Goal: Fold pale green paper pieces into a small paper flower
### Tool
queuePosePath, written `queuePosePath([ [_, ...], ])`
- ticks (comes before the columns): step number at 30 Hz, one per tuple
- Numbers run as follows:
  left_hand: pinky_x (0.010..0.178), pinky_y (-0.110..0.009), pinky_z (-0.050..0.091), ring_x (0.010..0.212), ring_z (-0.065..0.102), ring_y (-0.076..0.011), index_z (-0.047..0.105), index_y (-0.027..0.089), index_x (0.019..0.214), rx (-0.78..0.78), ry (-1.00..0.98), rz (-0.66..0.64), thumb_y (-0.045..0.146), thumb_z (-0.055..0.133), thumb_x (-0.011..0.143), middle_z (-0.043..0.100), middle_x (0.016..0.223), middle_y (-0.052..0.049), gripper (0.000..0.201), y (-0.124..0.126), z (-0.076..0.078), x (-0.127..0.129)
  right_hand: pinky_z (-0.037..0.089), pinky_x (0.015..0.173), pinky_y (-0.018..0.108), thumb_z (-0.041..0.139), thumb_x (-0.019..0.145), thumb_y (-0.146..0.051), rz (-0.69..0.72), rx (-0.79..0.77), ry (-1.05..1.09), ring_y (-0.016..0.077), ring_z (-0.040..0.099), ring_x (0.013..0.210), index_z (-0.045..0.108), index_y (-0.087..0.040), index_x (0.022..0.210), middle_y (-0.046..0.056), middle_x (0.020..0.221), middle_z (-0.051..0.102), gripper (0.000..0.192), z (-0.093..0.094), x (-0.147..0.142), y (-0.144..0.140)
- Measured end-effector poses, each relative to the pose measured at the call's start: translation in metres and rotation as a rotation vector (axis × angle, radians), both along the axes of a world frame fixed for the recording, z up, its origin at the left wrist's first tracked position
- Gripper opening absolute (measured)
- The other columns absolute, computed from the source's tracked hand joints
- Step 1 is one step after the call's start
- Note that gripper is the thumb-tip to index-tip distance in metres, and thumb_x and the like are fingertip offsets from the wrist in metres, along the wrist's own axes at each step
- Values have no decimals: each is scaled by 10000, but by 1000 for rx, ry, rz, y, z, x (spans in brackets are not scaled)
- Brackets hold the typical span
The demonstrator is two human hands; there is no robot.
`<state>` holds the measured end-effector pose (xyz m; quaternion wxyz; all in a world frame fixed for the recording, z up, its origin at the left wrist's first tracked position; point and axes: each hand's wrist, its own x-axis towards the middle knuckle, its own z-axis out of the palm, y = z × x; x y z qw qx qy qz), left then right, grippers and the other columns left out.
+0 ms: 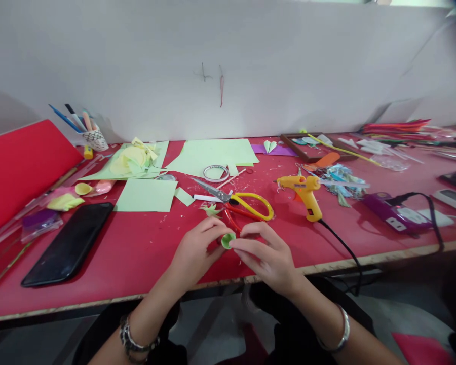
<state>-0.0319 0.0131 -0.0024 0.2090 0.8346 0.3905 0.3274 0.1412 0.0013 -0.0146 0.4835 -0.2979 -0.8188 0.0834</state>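
Note:
Between my two hands, just above the front of the red table, is a small round green piece (228, 240), curled like a little cup, perhaps of paper. My left hand (198, 247) pinches it from the left side. The fingers of my right hand (269, 253) close on its right edge. Beyond my hands lie scissors (251, 205) with yellow and red handles, their blades pointing to the upper left. A small cut green paper scrap (210, 209) and a white pen (209, 198) rest beside them.
A yellow glue gun (306, 195) stands right of the scissors, its black cord running over the front edge. A purple power strip (395, 213) is farther right. On the left are a black phone (68, 243) and pale green paper (146, 195); a tape roll (216, 173) lies behind.

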Motion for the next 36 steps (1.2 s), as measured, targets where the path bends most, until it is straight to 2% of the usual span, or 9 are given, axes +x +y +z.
queuePosePath([
  [4,678,-228,447,798,551,-133,564,185,927,68,165,25,167,486,817,568,906,-28,136,2,-2,-4,462,664,221,500,815,-157,-20,-39,-107,116,526,762,595,-191,888,48,855,514,124,1,1,2],
  [8,653,-245,451,803,562,-153,555,181,954,126,310,27,194,476,822,578,936,-37,154,3,-1,-5,458,660,220,448,840,-181,-10,-69,-217,115,528,768,608,-207,847,50,883,520,162,3,2,2],
  [17,629,-238,445,748,561,-144,547,162,899,101,425,-11,214,442,840,576,884,-38,132,2,2,-2,452,642,244,451,832,-214,-37,-89,-268,136,519,751,603,-207,863,60,862,509,156,2,3,2],
  [21,623,-279,444,721,558,-160,555,165,902,178,508,-14,217,418,849,569,874,-46,156,2,1,-2,443,649,242,452,837,-216,-22,-91,-335,129,516,749,608,-213,795,56,893,519,161,3,4,3],
  [24,645,-291,454,756,561,-170,541,164,946,201,497,-8,196,428,839,567,917,-59,160,-1,-1,0,443,670,237,435,838,-179,21,-118,-298,120,513,763,594,-200,760,57,949,518,178,5,3,1],
  [28,665,-266,468,772,564,-156,528,150,962,114,426,-16,176,430,832,574,901,-62,165,-5,-4,3,444,684,232,425,826,-136,58,-123,-261,118,513,776,572,-193,742,55,959,521,178,3,2,0],
  [31,675,-273,473,762,568,-157,538,142,914,77,405,-14,160,419,838,586,855,-56,142,-4,-5,4,445,654,241,424,835,-184,-1,-73,-293,122,519,739,577,-198,758,60,949,532,171,1,0,1],
  [34,668,-284,477,756,574,-167,544,123,862,72,419,0,134,420,833,593,833,-66,128,-1,-7,2,434,595,260,448,826,-227,-92,-17,-427,138,526,695,587,-200,800,82,997,545,144,0,-1,3],
  [36,663,-290,479,755,577,-172,544,118,865,86,445,-1,120,418,828,595,831,-74,132,1,-7,1,424,568,257,458,814,-213,-114,-45,-473,141,532,673,593,-205,794,81,1000,558,137,0,-2,5],
])
